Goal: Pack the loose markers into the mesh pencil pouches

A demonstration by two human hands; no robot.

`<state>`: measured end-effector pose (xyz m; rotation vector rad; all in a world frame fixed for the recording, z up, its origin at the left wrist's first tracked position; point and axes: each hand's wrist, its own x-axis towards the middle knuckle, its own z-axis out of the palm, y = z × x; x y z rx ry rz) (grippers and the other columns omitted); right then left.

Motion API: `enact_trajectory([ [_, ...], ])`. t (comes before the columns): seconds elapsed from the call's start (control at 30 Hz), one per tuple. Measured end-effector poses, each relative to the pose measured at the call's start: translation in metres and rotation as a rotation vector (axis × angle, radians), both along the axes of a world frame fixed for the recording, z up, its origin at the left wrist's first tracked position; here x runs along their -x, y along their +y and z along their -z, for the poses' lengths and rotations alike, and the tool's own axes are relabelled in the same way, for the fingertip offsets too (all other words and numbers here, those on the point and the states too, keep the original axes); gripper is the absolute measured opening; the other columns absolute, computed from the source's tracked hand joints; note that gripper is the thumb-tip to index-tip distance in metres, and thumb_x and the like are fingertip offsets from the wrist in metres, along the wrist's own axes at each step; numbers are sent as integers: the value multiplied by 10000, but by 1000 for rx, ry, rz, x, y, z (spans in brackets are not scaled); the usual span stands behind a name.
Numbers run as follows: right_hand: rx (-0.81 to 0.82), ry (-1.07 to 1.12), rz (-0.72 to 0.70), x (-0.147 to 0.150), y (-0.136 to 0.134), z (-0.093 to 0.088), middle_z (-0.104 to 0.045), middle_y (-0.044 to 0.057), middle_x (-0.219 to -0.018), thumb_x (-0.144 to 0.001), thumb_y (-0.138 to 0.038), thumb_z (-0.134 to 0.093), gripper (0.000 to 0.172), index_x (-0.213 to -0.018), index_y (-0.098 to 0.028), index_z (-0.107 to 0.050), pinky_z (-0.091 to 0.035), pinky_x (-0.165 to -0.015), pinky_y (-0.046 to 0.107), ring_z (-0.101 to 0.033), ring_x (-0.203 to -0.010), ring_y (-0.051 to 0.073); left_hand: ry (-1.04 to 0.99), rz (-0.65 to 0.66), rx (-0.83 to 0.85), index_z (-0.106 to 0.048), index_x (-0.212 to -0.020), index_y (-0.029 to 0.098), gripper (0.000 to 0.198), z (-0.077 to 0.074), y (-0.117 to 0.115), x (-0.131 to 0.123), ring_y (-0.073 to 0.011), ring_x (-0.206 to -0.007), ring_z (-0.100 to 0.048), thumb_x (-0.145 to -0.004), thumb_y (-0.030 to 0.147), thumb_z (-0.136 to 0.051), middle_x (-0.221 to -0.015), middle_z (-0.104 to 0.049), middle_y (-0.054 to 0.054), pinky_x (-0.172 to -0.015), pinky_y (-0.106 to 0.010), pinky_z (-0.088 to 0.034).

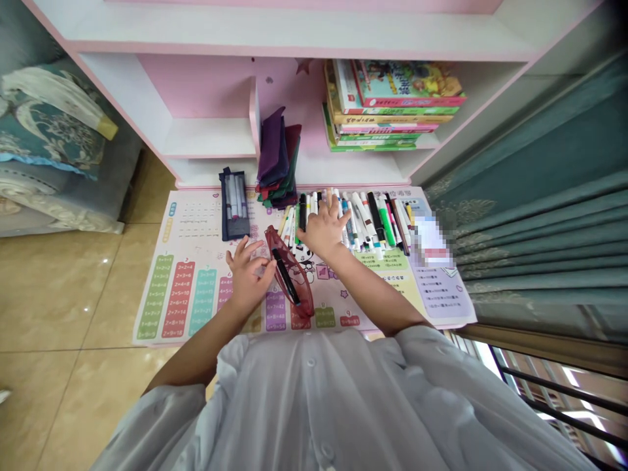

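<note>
My left hand (248, 276) hovers over the desk mat with its fingers spread, and its thumb reaches the rim of a red see-through mesh pouch (290, 271). A black marker (285, 276) lies in that pouch. My right hand (324, 227) rests with spread fingers on a long row of felt-tip markers (366, 221) lying side by side. Both hands lie on a printed multiplication-table desk mat (191, 226). To the left stands a navy pen case (234, 204) holding several grey markers.
A stack of dark purple and green pouches (277, 160) and a pile of children's books (392, 104) sit on the pink-and-white shelf unit (210, 137). A green curtain (530, 216) hangs right, a patterned cushion (49, 124) lies left, and beige floor tiles (59, 307) show below.
</note>
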<state>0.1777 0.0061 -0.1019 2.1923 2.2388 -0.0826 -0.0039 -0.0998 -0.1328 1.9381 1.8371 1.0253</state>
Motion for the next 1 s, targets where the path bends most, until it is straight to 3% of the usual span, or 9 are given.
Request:
enact_trajectory([
  [0.2,68,-77,18,7,13,-6,-376,221,-1566,-810,-446,-636,533,-1212,-100,-697,-132,-1096,788,-89,-1511,478,-12,0,-24,-622,-617,227,285,2,0,0,-325,-1420,-424,-867,363,-622,-1258,-686,-45,-1163,-651,-168],
  [0.57,134,-119,5,5,12,-9,-344,231,-1585,-860,-379,-574,511,-1258,-76,-677,-95,-1101,791,-82,-1514,466,-14,5,-8,-622,-620,225,284,1,1,0,-335,-1419,-425,-866,366,-626,-1261,-684,-47,-1161,-664,-148],
  [0.8,98,-118,-24,8,9,-10,-427,226,-1526,-858,-287,-527,432,-1189,-83,-715,-102,-1098,794,-77,-1519,447,-15,0,-28,-622,-616,226,291,2,1,0,-328,-1416,-429,-867,373,-619,-1252,-686,-50,-1170,-646,-151],
  [1.0,54,-40,-48,0,5,-9,-458,193,-1515,-816,-357,-578,406,-1093,-115,-750,-163,-1110,766,-145,-1507,430,1,8,-8,-622,-623,225,283,2,1,1,-336,-1416,-425,-869,364,-620,-1265,-674,-48,-1172,-643,-156],
])
